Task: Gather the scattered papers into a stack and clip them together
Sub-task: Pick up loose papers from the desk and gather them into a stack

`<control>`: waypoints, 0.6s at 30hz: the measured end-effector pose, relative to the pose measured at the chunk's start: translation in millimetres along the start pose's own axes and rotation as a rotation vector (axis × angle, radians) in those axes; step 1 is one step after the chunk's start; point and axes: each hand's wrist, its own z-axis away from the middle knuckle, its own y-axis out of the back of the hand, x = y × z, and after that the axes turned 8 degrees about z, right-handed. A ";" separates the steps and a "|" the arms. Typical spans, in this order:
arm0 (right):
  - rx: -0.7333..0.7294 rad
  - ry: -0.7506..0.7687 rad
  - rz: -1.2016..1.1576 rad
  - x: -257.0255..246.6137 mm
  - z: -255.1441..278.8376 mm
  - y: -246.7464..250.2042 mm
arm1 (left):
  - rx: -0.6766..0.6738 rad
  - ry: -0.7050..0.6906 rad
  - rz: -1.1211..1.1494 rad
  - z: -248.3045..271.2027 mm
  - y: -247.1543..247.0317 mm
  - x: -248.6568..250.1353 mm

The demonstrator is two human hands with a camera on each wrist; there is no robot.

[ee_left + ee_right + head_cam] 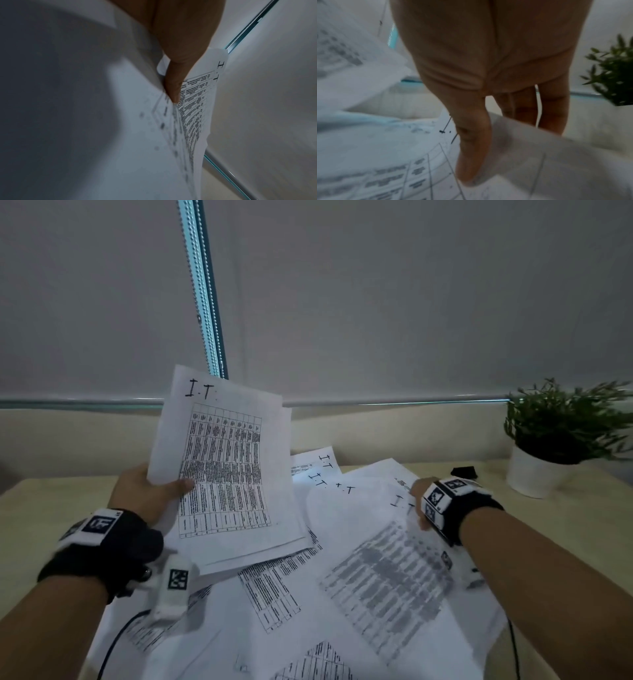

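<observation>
My left hand point(147, 494) holds a small stack of printed sheets point(226, 467) marked "I.T." tilted up above the table, thumb on the top page. In the left wrist view the thumb point(173, 86) presses on the stack point(197, 108). My right hand point(419, 505) pinches the upper edge of a loose sheet point(387, 559) on the right. The thumb point(471, 155) lies on top of that sheet point(539, 162), the other fingers behind it. More scattered papers point(274, 594) overlap on the table. A small black clip point(464, 472) lies beyond the right hand.
A potted plant in a white pot point(534, 470) stands at the back right of the beige table point(41, 508). A grey blind with a bead chain point(205, 302) hangs behind. A black cable point(113, 645) runs over the papers at the front left.
</observation>
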 end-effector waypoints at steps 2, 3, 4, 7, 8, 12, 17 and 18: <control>-0.044 -0.054 -0.024 11.4 6.3 -10.0 | -0.013 0.000 -0.006 1.1 -4.0 0.9; -0.056 -0.081 -0.022 15.6 8.6 -13.3 | -0.018 -0.004 -0.011 1.1 -5.9 1.0; -0.050 -0.110 -0.042 16.7 10.1 -16.6 | -0.026 -0.002 -0.019 1.2 -7.5 1.0; 0.001 -0.108 -0.098 22.0 14.0 -15.7 | -0.044 -0.004 -0.041 0.8 -11.4 0.7; 0.022 -0.109 -0.102 24.2 14.5 -13.8 | -0.049 -0.012 -0.046 0.8 -12.5 1.5; 0.091 -0.086 -0.069 35.6 15.0 -7.2 | -0.067 -0.039 -0.050 2.4 -16.8 5.1; 0.081 -0.012 -0.037 48.1 24.3 13.7 | -0.082 -0.047 -0.038 5.2 -18.0 8.9; 0.101 -0.001 -0.068 52.7 26.2 20.2 | -0.080 -0.046 -0.034 4.7 -17.4 9.0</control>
